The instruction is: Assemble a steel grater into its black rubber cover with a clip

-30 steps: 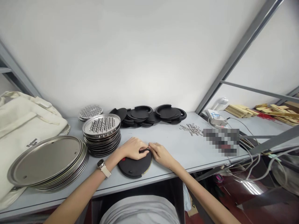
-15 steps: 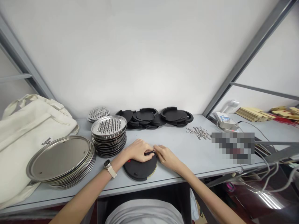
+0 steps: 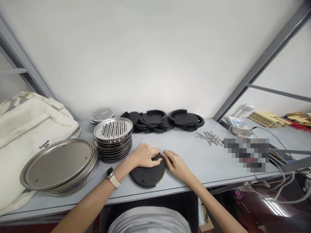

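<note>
Starting at left with a bag (image 3: 26,129), then stacked plates (image 3: 55,165) just in front; next, piled graters (image 3: 113,129); grasping with the left hand (image 3: 144,156) a black disc (image 3: 148,177), flat near the front edge of the table (image 3: 189,142); behind, heaped black holders (image 3: 154,119); pinching a small metal piece (image 3: 160,154) at the disc's far rim with the fingertips of the right hand (image 3: 176,165); farther right, clustered metal hooks (image 3: 210,138).

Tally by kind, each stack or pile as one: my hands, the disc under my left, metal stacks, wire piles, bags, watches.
Left hand, right hand: 2
Disc: 1
Metal stacks: 3
Wire pile: 1
Bag: 1
Watch: 1
Total: 9
</note>
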The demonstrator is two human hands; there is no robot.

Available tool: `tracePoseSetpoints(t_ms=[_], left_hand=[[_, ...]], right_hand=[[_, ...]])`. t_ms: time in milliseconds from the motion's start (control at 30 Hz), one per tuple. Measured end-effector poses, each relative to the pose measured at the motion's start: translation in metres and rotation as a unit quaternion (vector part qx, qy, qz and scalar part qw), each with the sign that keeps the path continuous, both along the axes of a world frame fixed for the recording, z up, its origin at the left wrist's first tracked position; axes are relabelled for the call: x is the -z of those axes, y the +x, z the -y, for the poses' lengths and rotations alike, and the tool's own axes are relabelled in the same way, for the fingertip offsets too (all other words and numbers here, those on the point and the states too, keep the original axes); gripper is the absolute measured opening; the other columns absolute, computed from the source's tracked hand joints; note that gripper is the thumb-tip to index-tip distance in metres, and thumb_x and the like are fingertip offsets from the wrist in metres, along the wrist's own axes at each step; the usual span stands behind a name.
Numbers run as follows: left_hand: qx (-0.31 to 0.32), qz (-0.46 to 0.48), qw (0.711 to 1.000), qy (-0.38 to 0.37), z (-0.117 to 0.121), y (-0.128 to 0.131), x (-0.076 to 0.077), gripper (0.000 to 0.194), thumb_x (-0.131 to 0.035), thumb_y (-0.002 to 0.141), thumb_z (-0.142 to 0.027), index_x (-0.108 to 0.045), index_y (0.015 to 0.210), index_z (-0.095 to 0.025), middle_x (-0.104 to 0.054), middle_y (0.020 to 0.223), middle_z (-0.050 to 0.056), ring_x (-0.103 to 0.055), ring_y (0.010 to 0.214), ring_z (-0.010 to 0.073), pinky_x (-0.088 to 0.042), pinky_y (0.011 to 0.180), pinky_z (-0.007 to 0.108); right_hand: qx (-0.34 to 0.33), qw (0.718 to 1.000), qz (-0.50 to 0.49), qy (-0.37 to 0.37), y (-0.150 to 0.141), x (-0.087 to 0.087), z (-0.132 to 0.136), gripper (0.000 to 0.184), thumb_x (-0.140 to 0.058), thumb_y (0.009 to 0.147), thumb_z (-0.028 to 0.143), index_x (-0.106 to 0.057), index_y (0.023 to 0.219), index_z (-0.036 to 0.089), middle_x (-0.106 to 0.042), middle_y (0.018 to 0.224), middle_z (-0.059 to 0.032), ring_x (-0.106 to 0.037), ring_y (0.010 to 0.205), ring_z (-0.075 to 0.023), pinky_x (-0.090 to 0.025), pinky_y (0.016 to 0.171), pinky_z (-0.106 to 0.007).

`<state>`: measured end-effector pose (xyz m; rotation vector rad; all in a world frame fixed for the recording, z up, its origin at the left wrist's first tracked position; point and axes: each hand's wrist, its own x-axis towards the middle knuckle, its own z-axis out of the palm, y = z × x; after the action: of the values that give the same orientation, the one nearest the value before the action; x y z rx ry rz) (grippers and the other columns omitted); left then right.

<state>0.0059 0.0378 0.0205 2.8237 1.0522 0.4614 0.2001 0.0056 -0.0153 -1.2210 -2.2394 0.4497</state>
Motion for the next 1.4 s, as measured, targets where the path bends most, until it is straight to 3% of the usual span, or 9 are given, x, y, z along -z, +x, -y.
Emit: tracePoseSetpoints(t_ms=[767,1400], left_hand=[[0.034,-0.030,0.998,0.033,0.0011,0.0005,0.0020,0.031,-0.049,0.086,-0.039,-0.059,0.065,-0.018,-0.065,0.063,0.001,-0.057,0.056,0.0147,-0.025,0.052,0.028],[0.037,-0.028,0.999,0.019,0.0005,0.0001,0.0019,0.031,-0.050,0.085,-0.039,-0.054,0.062,-0.018,-0.062,0.060,-0.001,-0.053,0.054,0.0138,-0.022,0.052,0.029]], right_hand=[[-0.006,1.000,0.013,0.009,-0.0012,-0.0021,-0.0012,0.024,-0.034,0.097,0.019,-0.041,0.074,0.022,-0.049,0.066,0.0000,-0.049,0.065,-0.0167,-0.036,0.060,-0.026],[-0.018,0.999,0.044,0.016,0.0012,-0.0038,0.0012,0.023,-0.034,0.095,0.018,-0.041,0.073,0.021,-0.047,0.065,0.0005,-0.048,0.062,-0.0162,-0.034,0.059,-0.027]])
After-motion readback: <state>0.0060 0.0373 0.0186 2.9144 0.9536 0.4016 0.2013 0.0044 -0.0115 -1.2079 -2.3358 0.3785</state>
